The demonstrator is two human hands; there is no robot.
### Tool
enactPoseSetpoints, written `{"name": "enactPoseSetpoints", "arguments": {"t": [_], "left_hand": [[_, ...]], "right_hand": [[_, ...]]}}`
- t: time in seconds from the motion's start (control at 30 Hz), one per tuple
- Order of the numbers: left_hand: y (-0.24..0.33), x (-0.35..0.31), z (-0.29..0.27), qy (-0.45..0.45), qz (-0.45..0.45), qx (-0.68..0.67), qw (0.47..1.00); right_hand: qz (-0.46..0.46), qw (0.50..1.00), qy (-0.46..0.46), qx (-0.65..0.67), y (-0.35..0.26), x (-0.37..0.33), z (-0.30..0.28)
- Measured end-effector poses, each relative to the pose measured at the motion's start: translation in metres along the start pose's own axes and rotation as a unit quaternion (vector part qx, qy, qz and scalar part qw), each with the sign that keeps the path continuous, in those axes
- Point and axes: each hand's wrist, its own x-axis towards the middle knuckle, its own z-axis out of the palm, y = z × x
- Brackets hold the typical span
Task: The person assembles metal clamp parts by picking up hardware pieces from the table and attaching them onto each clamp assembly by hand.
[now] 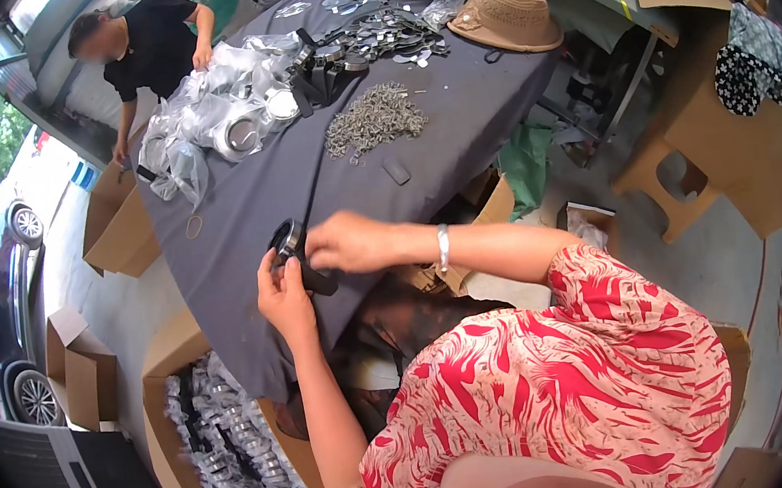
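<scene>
My left hand (284, 297) grips a black ring-shaped part (286, 243) with shiny metal on it, at the near edge of the cloth-covered table. Fingers and thumb close round its lower side, and black material hangs beside it. Just to its right is my right hand (352, 242), fingers curled in against the part and slightly blurred; what they pinch, if anything, is hidden. Farther up the table lies a heap of small metal pieces (375, 120). A small dark block (396, 170) rests between that heap and my right hand.
Plastic-bagged round parts (232, 117) and flat metal pieces (386, 34) cover the far side of the grey tablecloth (241, 198). A straw hat (505, 21) sits at the far right. Another person (158, 44) stands at the far left. A carton (166, 366) of wrapped parts is at my left.
</scene>
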Motion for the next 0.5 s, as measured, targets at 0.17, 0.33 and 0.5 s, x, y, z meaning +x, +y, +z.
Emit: {"name": "enactPoseSetpoints", "arguments": {"t": [0.17, 0.33, 0.5], "left_hand": [[-0.003, -0.007, 0.005, 0.018, 0.029, 0.003, 0.999], [-0.005, -0.008, 0.0, 0.009, 0.043, 0.016, 0.999], [0.001, -0.012, -0.001, 0.009, 0.039, 0.0, 0.999]], "right_hand": [[0.034, 0.921, 0.309, -0.234, 0.077, 0.025, -0.126], [0.365, 0.782, 0.293, -0.411, 0.138, 0.028, -0.209], [0.468, 0.725, 0.292, -0.413, 0.172, 0.032, -0.22]]}}
